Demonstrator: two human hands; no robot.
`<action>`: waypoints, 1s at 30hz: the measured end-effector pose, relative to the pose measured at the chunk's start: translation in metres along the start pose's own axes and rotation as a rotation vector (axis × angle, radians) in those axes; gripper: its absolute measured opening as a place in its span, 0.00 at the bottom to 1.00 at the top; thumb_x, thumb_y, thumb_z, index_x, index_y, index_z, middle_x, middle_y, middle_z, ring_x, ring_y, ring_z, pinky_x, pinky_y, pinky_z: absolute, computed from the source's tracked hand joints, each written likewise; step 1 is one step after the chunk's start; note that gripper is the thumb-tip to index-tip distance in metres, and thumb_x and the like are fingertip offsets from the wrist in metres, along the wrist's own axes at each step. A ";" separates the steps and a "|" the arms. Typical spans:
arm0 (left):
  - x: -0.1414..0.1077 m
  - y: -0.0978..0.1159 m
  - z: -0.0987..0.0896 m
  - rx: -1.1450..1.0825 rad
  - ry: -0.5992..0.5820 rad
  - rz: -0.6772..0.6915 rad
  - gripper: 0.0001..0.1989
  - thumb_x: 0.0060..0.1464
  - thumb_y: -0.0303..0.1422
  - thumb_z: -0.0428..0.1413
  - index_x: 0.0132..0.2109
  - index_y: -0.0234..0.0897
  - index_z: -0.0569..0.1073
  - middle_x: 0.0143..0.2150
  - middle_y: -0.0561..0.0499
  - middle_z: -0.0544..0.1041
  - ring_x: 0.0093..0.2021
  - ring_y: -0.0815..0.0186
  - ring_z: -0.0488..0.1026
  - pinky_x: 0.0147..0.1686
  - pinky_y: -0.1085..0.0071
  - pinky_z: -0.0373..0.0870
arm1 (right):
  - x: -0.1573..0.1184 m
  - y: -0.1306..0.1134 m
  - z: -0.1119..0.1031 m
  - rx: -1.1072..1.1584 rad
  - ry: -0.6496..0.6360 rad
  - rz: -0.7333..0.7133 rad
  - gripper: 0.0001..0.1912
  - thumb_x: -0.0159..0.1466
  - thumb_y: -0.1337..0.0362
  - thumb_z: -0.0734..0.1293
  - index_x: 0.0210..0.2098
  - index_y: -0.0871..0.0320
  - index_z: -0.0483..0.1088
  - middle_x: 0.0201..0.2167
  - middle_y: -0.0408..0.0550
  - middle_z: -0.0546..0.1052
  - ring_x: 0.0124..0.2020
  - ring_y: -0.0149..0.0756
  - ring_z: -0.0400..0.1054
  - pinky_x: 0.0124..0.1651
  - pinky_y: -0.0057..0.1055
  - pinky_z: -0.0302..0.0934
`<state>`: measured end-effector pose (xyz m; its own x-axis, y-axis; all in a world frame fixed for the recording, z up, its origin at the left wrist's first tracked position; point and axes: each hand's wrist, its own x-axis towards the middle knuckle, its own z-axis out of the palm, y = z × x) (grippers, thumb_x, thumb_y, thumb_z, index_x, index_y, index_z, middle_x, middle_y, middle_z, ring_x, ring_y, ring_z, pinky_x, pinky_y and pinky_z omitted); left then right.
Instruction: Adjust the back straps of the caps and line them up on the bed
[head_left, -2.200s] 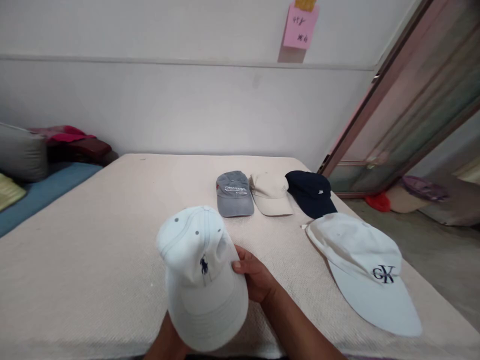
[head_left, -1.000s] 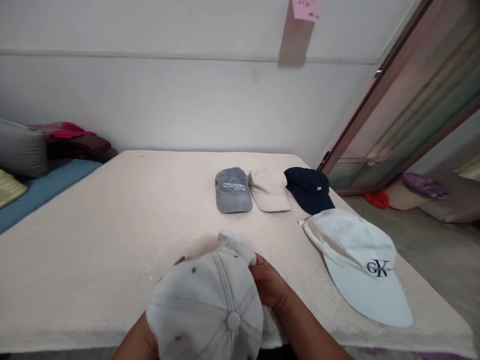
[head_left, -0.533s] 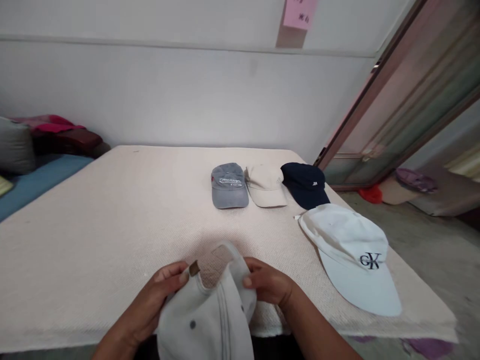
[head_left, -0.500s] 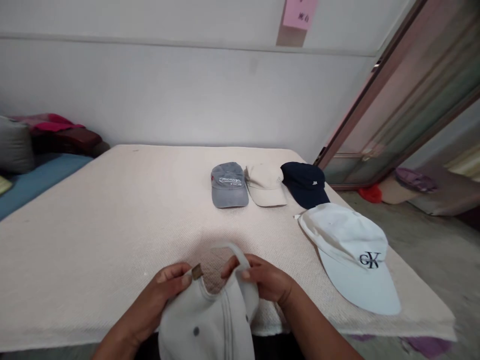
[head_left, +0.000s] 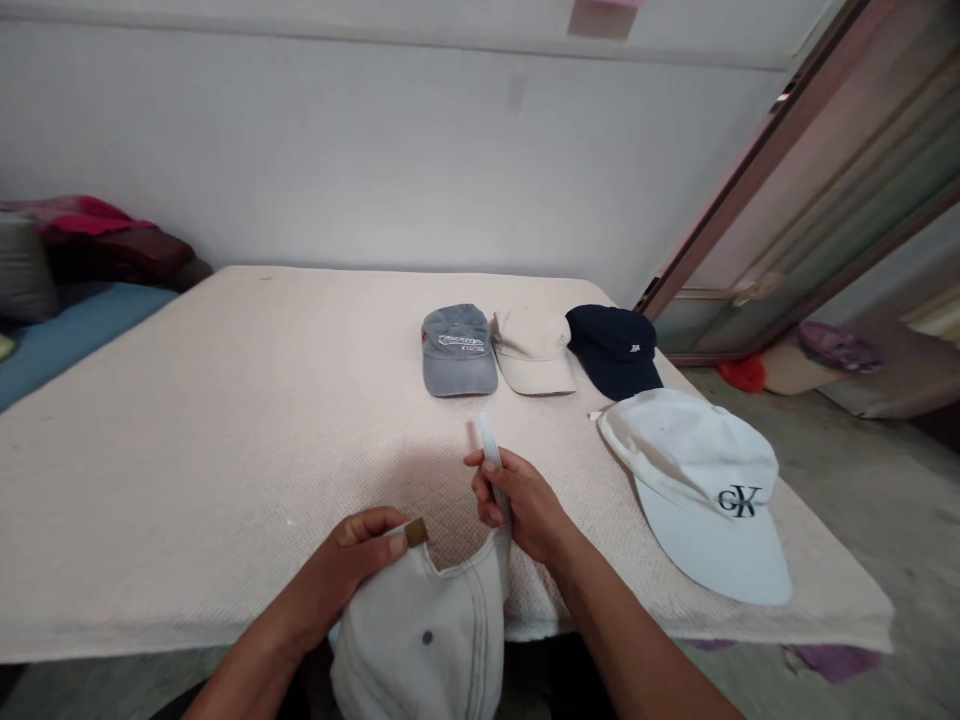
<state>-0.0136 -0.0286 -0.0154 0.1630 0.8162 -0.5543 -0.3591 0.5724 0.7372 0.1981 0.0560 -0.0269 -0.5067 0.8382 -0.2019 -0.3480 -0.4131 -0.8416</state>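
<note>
A pale grey cap [head_left: 420, 635] hangs at the front edge of the covered table, its back opening facing up. My left hand [head_left: 367, 545] pinches its rim beside a small brown metal buckle [head_left: 416, 532]. The cap's strap [head_left: 489, 440] stands up between the thumb and fingers of my right hand [head_left: 514, 495], its free end apart from the buckle. Farther back lie a grey-blue cap [head_left: 459, 352], a beige cap [head_left: 534, 350] and a navy cap [head_left: 615, 350] in a row. A white cap with black letters [head_left: 697, 490] rests at the right.
The table [head_left: 187, 450] has a cream textured cover and meets a pale wall [head_left: 337, 150] at the back. At the left are a blue surface [head_left: 90, 335] and a grey cushion [head_left: 24, 268]. A red item [head_left: 742, 375] lies on the floor at the right.
My right hand has moved up with the strap, which now points upward instead of curving over to the left. My left hand still holds the buckle side. The view has tilted slightly down.
</note>
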 end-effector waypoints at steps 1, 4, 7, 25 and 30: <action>0.000 0.000 0.002 0.005 -0.012 -0.007 0.11 0.43 0.34 0.65 0.36 0.37 0.77 0.28 0.52 0.78 0.24 0.71 0.70 0.26 0.76 0.63 | 0.000 -0.001 0.000 0.006 -0.006 -0.012 0.13 0.62 0.56 0.63 0.40 0.60 0.64 0.20 0.38 0.66 0.13 0.21 0.51 0.17 0.22 0.45; -0.001 0.000 0.006 0.012 -0.047 -0.025 0.10 0.43 0.34 0.64 0.35 0.36 0.77 0.27 0.52 0.77 0.23 0.71 0.69 0.25 0.76 0.62 | -0.001 -0.003 0.002 0.001 -0.051 -0.040 0.16 0.65 0.53 0.58 0.42 0.59 0.65 0.18 0.36 0.65 0.11 0.19 0.44 0.15 0.22 0.39; -0.002 -0.001 0.004 -0.014 -0.029 -0.029 0.10 0.43 0.32 0.64 0.36 0.37 0.77 0.28 0.52 0.76 0.25 0.71 0.69 0.27 0.75 0.63 | -0.004 -0.005 0.004 -0.041 -0.090 -0.023 0.15 0.65 0.54 0.58 0.43 0.59 0.65 0.19 0.36 0.65 0.11 0.19 0.44 0.15 0.22 0.40; 0.001 -0.006 0.008 0.019 -0.118 0.013 0.05 0.47 0.33 0.62 0.30 0.36 0.76 0.28 0.53 0.74 0.27 0.70 0.68 0.29 0.74 0.61 | -0.017 -0.016 0.000 -0.219 -0.271 0.058 0.12 0.61 0.60 0.64 0.30 0.63 0.70 0.23 0.44 0.70 0.19 0.23 0.58 0.21 0.22 0.49; 0.004 -0.007 0.011 0.015 -0.151 0.034 0.05 0.46 0.33 0.63 0.30 0.36 0.77 0.29 0.52 0.76 0.30 0.69 0.69 0.32 0.74 0.62 | -0.017 -0.009 0.008 -0.267 -0.356 0.111 0.07 0.58 0.63 0.66 0.30 0.62 0.70 0.18 0.39 0.67 0.18 0.23 0.55 0.21 0.22 0.48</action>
<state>-0.0002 -0.0290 -0.0184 0.2875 0.8373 -0.4651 -0.3532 0.5441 0.7611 0.2038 0.0426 -0.0121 -0.7849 0.6006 -0.1525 -0.0848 -0.3478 -0.9337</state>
